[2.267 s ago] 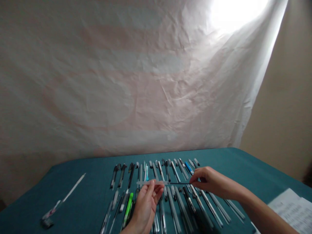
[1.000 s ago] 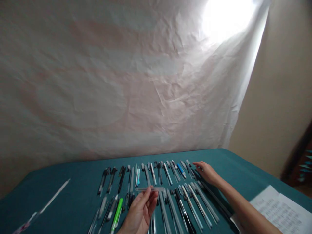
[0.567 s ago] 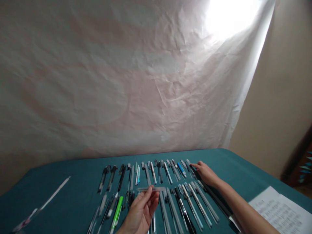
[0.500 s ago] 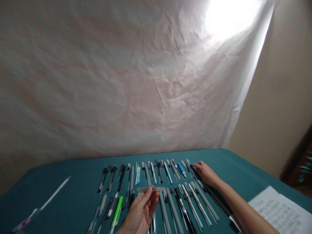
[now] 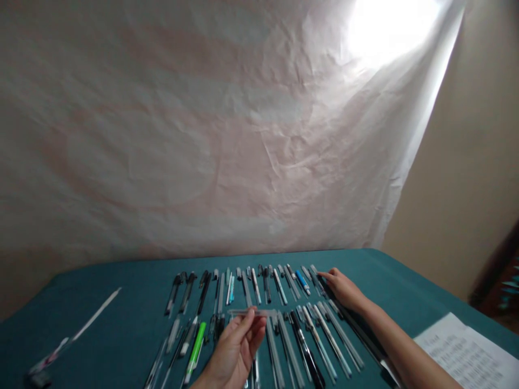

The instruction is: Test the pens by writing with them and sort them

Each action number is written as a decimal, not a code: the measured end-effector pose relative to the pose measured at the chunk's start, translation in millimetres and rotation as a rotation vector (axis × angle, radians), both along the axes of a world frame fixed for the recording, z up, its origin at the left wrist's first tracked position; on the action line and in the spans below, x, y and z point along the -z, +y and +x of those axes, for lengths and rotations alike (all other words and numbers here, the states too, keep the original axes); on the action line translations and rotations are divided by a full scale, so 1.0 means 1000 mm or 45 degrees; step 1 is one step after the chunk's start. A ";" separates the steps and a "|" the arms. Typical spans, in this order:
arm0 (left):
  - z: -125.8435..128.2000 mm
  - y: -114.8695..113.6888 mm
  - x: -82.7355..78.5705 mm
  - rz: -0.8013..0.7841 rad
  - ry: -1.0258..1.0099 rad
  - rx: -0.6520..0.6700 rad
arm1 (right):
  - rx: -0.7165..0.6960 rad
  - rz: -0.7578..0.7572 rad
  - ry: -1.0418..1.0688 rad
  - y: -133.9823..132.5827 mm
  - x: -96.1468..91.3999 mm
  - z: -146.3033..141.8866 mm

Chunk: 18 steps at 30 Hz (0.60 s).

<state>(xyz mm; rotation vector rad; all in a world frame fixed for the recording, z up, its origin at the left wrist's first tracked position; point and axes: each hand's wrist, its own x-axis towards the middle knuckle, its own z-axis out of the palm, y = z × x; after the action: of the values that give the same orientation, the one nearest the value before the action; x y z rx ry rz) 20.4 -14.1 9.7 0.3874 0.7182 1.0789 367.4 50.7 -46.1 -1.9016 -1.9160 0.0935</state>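
Raised over the near row of pens, my left hand [image 5: 238,346] pinches a clear, slim pen barrel [image 5: 265,313] crosswise between thumb and fingers. My right hand [image 5: 343,287] rests at the right end of the far row, index finger stretched out towards a clear pen part [image 5: 314,269] and nothing visible in its grasp. Its other fingers are partly hidden. Beside that finger lie a blue pen [image 5: 302,281] and several clear barrels and caps. Below my left hand are a green pen [image 5: 196,352], a black pen [image 5: 307,354] and clear barrels, some covered by the hand.
The pens lie in two rows on a teal-covered table [image 5: 121,329]. A long dark strip [image 5: 359,329] runs under my right forearm. At right is a handwritten sheet [image 5: 466,348]. A thin white strip with a clear wrapper [image 5: 93,319] lies left. A pale sheet [image 5: 243,135] hangs behind.
The view has shifted very slightly. Both hands stay almost where they were, the left still holding the clear pen barrel and the right still at the end of the far row.
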 end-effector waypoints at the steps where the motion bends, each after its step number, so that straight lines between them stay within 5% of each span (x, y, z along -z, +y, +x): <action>1: 0.000 0.000 0.001 0.010 0.002 -0.004 | -0.016 0.008 -0.012 0.000 0.001 0.001; 18: -0.003 -0.003 0.004 0.101 -0.047 0.045 | -0.031 0.048 -0.033 0.003 0.005 0.005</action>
<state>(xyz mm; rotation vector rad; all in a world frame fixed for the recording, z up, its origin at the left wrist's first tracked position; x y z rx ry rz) 17.0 -16.8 5.5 0.4457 0.6347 1.0808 372.9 54.0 -51.6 -1.8641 -1.9442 0.0394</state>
